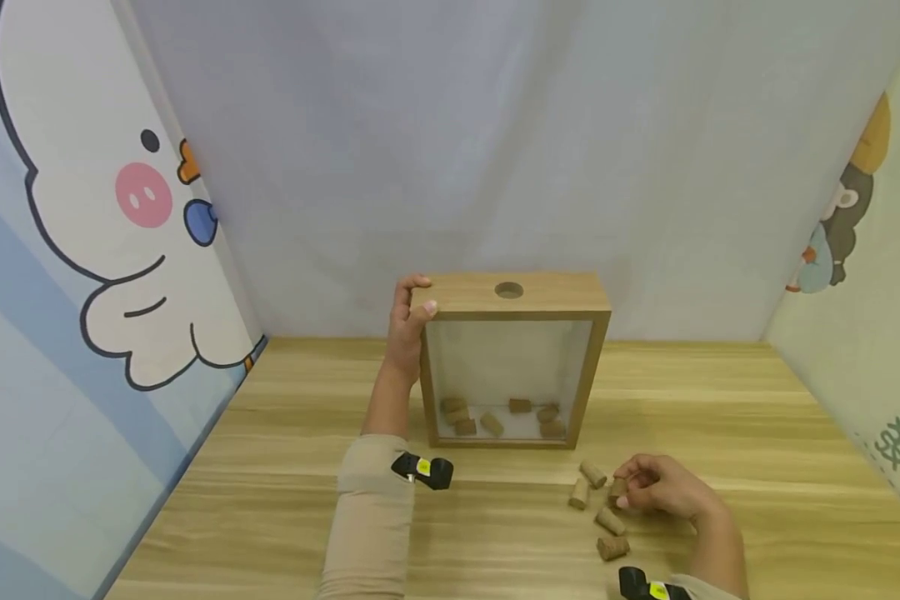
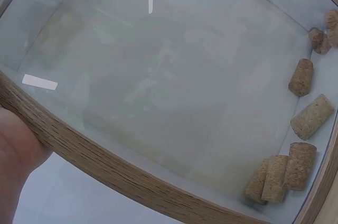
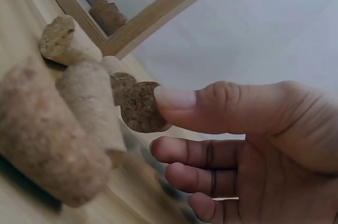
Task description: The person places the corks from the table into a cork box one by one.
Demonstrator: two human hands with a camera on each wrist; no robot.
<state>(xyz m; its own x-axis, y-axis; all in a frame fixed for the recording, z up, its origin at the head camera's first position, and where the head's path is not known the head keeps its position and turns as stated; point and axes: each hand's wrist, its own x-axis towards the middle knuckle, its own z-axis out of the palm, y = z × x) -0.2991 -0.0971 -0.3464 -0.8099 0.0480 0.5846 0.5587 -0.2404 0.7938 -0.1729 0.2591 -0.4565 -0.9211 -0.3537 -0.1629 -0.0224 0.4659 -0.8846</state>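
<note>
A wooden-framed box with a clear front and a round hole in its top stands upright on the table. My left hand grips its upper left corner, thumb at the front edge of the top. Several corks lie along the box's floor, also seen through the pane in the left wrist view. To the right, in front of the box, my right hand pinches a cork between thumb and fingers, low over the table. Several loose corks lie just left of that hand; part of the pinched one is hidden by the thumb.
The wood-grain table extends around the box. A pale curtain-like backdrop hangs behind it. Cartoon-printed panels stand at the left and right.
</note>
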